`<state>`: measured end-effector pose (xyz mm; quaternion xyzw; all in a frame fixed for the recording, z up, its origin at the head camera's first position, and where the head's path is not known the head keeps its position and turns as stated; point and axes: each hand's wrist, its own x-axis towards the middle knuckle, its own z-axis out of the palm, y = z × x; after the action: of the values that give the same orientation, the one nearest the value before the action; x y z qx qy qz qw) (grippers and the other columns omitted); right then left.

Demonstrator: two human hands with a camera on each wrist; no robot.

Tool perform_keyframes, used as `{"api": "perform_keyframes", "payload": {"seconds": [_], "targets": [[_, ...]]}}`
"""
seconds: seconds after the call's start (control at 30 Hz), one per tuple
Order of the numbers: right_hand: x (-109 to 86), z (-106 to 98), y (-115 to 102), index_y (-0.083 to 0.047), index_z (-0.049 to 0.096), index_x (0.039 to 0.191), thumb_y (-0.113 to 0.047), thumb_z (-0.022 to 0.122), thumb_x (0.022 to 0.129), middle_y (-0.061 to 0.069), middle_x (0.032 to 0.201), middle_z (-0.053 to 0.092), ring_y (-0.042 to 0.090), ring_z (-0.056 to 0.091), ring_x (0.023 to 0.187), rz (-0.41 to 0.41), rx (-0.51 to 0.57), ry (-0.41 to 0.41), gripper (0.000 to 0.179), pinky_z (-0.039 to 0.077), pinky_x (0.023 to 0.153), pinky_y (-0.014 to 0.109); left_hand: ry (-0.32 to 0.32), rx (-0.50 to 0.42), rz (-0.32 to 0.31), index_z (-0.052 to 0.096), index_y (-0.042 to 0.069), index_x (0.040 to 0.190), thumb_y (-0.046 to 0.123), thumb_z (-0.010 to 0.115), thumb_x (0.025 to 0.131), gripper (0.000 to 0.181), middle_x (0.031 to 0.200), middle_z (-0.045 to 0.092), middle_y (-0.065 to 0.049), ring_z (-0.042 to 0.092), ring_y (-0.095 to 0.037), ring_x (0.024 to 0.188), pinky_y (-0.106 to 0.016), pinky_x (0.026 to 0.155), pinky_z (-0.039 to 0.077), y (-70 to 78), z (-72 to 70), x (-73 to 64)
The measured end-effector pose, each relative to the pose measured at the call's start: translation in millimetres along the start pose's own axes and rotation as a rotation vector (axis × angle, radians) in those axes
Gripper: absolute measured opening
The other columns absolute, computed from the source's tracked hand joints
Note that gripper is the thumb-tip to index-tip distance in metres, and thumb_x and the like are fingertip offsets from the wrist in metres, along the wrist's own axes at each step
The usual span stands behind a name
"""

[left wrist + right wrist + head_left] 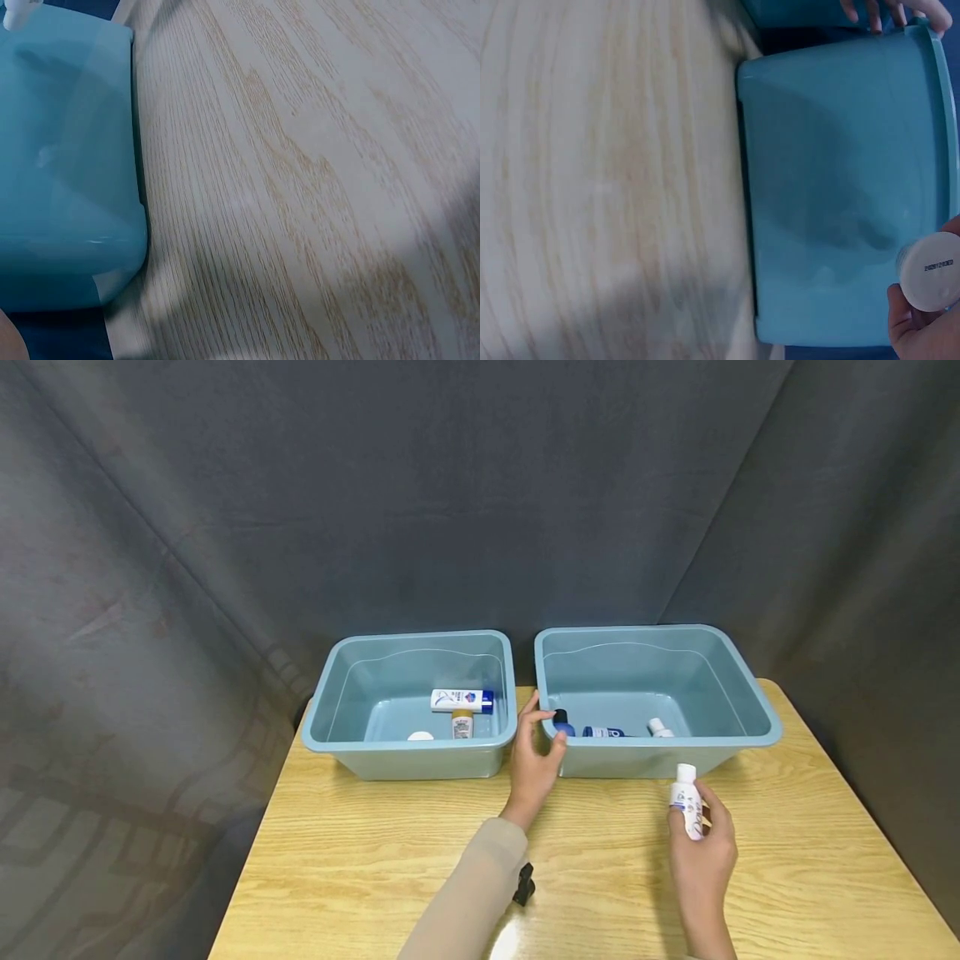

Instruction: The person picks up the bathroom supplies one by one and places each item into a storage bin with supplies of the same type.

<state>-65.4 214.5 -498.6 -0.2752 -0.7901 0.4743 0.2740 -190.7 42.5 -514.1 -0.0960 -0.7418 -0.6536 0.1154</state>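
My right hand holds a small white bottle with a white cap, cap end up, in front of the right blue bin. In the right wrist view the round printed base of the bottle faces the camera. At that bin's near left corner, my left hand grips the rim, the thumb at the front edge. Inside the right bin lie a blue bottle with a black cap, a blue-and-white container and a white-capped bottle, partly hidden by the front wall.
A second blue bin stands to the left, holding a white tube with a blue cap, a yellow-capped bottle and a white round item. Both stand on a wooden table before a dark curtain.
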Motion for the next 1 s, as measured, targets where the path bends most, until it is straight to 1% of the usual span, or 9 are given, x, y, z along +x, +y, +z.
{"api": "perform_keyframes", "payload": {"seconds": [0.1, 0.2, 0.27, 0.33, 0.47, 0.63, 0.77, 0.93, 1.0], "targets": [[0.8, -1.7, -3.7, -0.002, 0.06, 0.141, 0.001, 0.059, 0.091, 0.003, 0.123, 0.06, -0.012, 0.039, 0.097, -0.005, 0.009, 0.024, 0.051, 0.035, 0.078, 0.016, -0.001, -0.002, 0.002, 0.059, 0.018, 0.128, 0.011, 0.064, 0.094, 0.035, 0.168, 0.036, 0.001, 0.036, -0.021, 0.154, -0.05, 0.122, 0.035, 0.5, -0.3, 0.2], [2.1, -3.5, -7.6, -0.003, 0.061, 0.142, 0.001, 0.06, 0.091, -0.018, 0.115, 0.051, -0.011, 0.041, 0.099, -0.01, 0.019, 0.044, 0.051, 0.036, 0.078, 0.016, 0.001, -0.002, 0.008, 0.059, 0.018, 0.127, 0.01, 0.064, 0.094, 0.035, 0.168, 0.037, 0.0, 0.036, -0.023, 0.154, -0.051, 0.122, 0.036, 0.3, -0.4, -0.1], [3.4, -5.5, -9.2, -0.004, 0.06, 0.143, 0.0, 0.059, 0.092, -0.025, 0.112, 0.047, -0.011, 0.042, 0.099, -0.016, 0.026, 0.047, 0.051, 0.036, 0.078, 0.015, 0.005, 0.002, 0.008, 0.059, 0.016, 0.128, 0.011, 0.064, 0.094, 0.035, 0.168, 0.037, 0.001, 0.037, -0.023, 0.154, -0.051, 0.122, 0.036, 0.0, -0.3, -0.4], [4.9, -7.4, -11.5, -0.004, 0.059, 0.144, 0.0, 0.06, 0.092, -0.026, 0.113, 0.046, -0.011, 0.042, 0.099, -0.023, 0.027, 0.047, 0.051, 0.036, 0.078, 0.014, 0.007, 0.004, 0.011, 0.059, 0.014, 0.128, 0.011, 0.064, 0.093, 0.035, 0.168, 0.037, 0.001, 0.037, -0.024, 0.154, -0.052, 0.121, 0.037, -0.4, -0.2, -0.5], [8.1, -11.9, -16.1, -0.006, 0.059, 0.144, -0.001, 0.06, 0.093, -0.021, 0.114, 0.049, -0.009, 0.044, 0.095, -0.019, 0.021, 0.041, 0.051, 0.037, 0.073, 0.007, 0.012, 0.006, 0.017, 0.058, 0.012, 0.128, 0.011, 0.065, 0.093, 0.035, 0.168, 0.038, -0.001, 0.038, -0.024, 0.154, -0.052, 0.121, 0.036, -0.8, 0.1, -0.6], [13.1, -15.7, -21.6, -0.008, 0.059, 0.145, -0.002, 0.06, 0.095, -0.003, 0.119, 0.057, -0.007, 0.046, 0.087, -0.018, 0.006, 0.018, 0.05, 0.04, 0.064, 0.003, 0.013, 0.0, 0.014, 0.058, 0.014, 0.127, 0.012, 0.065, 0.093, 0.035, 0.167, 0.038, 0.003, 0.038, -0.023, 0.154, -0.053, 0.122, 0.035, -1.8, 0.1, -0.8], [17.4, -18.1, -26.8, -0.005, 0.061, 0.142, 0.0, 0.06, 0.094, 0.015, 0.129, 0.062, -0.01, 0.045, 0.089, -0.041, 0.008, 0.021, 0.048, 0.039, 0.064, 0.002, 0.007, -0.001, 0.015, 0.058, 0.009, 0.128, 0.012, 0.064, 0.093, 0.036, 0.167, 0.038, 0.001, 0.038, -0.023, 0.153, -0.053, 0.122, 0.036, -2.6, 0.3, -0.6], [21.5, -22.1, -31.0, -0.002, 0.063, 0.139, 0.001, 0.06, 0.094, 0.026, 0.137, 0.062, -0.013, 0.045, 0.091, -0.05, 0.014, 0.022, 0.045, 0.038, 0.066, 0.0, 0.009, 0.0, 0.017, 0.057, 0.008, 0.128, 0.012, 0.064, 0.093, 0.036, 0.167, 0.038, 0.0, 0.039, -0.022, 0.153, -0.052, 0.122, 0.036, -2.8, 0.7, -0.3], [22.5, -23.5, -31.3, -0.002, 0.063, 0.139, 0.0, 0.059, 0.094, 0.028, 0.139, 0.061, -0.013, 0.045, 0.09, -0.046, 0.014, 0.015, 0.045, 0.038, 0.065, 0.0, 0.011, 0.002, 0.014, 0.058, 0.011, 0.127, 0.012, 0.064, 0.093, 0.035, 0.167, 0.038, 0.003, 0.039, -0.021, 0.153, -0.051, 0.122, 0.036, -2.8, 0.8, -0.4]]}}
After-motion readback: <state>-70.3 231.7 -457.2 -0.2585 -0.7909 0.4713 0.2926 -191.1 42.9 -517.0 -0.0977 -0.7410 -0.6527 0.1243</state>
